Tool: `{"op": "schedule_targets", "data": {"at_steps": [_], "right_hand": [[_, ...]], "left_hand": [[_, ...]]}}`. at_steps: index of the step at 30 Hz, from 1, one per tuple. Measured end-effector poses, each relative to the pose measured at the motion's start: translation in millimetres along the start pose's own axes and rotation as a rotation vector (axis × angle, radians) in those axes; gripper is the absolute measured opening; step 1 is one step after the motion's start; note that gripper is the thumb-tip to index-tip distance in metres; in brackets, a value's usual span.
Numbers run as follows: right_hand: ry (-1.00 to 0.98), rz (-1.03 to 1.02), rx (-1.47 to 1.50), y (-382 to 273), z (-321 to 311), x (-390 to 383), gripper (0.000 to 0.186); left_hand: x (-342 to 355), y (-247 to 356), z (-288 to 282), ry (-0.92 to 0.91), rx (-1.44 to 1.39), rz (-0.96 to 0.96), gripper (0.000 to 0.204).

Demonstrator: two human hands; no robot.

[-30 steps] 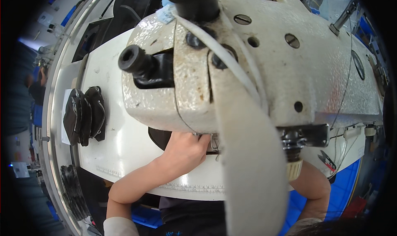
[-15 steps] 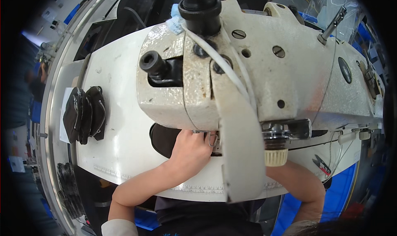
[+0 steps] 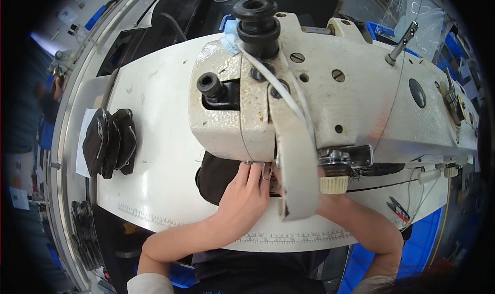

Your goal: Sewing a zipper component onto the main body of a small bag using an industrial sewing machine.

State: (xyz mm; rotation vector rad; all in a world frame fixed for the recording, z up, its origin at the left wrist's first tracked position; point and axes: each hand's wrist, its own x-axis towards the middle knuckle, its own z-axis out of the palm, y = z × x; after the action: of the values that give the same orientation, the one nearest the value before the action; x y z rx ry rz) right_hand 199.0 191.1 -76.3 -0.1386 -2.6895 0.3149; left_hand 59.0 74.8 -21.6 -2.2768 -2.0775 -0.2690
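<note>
A white sewing machine stands over the work. Under its head lies a dark brown, rounded fabric piece. My left hand rests on the right part of this fabric, fingers stretched forward beside the thin metal wire loop near the needle area. The machine head covers its fingertips. From the right, my right hand reaches in behind the hanging off-white strip. Only its wrist side shows clearly, and its fingers are mostly hidden.
A stack of dark, rounded fabric pieces stands at the left on the white table. Small thread snips lie at the right, near loose threads. A printed ruler scale follows the front edge. Blue bins stand below right.
The view has shifted slightly, so the machine head appears farther right. My left fingers have straightened from a more curled pose. The off-white strip's lower end appears higher. The fabric stays under the left hand.
</note>
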Motion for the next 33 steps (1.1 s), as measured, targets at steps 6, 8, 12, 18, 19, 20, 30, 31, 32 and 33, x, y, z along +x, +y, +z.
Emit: {"op": "schedule_targets", "data": {"at_steps": [6, 8, 12, 18, 19, 20, 30, 31, 32, 33], "right_hand": [[0.106, -0.499, 0.052, -21, -22, 24, 0.020], [0.170, -0.620, -0.343, -23, -20, 36, 0.024], [0.153, -0.403, -0.390, -36, -9, 37, 0.024], [0.124, -0.459, -0.267, -27, -7, 21, 0.025], [0.123, -0.461, -0.263, -27, -1, 19, 0.025], [0.143, -0.446, -0.263, -29, 4, 16, 0.025], [0.171, -0.421, -0.190, -40, -17, 12, 0.021], [0.168, -0.444, -0.203, -40, -19, 14, 0.021], [0.157, -0.432, -0.209, -39, -21, 12, 0.021], [0.125, -0.438, -0.221, -40, -24, 11, 0.021]], "left_hand": [[-3, -31, -38, 0.034, -0.158, 0.044, 0.029], [1, -48, -43, -0.157, -0.355, -0.079, 0.030], [13, -44, -44, -0.148, -0.516, -0.162, 0.028], [-5, -40, -12, 0.144, -0.267, 0.060, 0.034], [-9, -40, -6, 0.183, -0.155, 0.075, 0.035], [-12, -42, 1, 0.172, -0.157, 0.114, 0.031], [-23, -33, -11, -0.009, -0.075, 0.179, 0.047], [-22, -33, -15, -0.056, -0.127, 0.180, 0.046], [-12, -23, -24, -0.117, -0.098, 0.129, 0.039], [-10, -21, -29, -0.122, -0.100, 0.128, 0.039]]}}
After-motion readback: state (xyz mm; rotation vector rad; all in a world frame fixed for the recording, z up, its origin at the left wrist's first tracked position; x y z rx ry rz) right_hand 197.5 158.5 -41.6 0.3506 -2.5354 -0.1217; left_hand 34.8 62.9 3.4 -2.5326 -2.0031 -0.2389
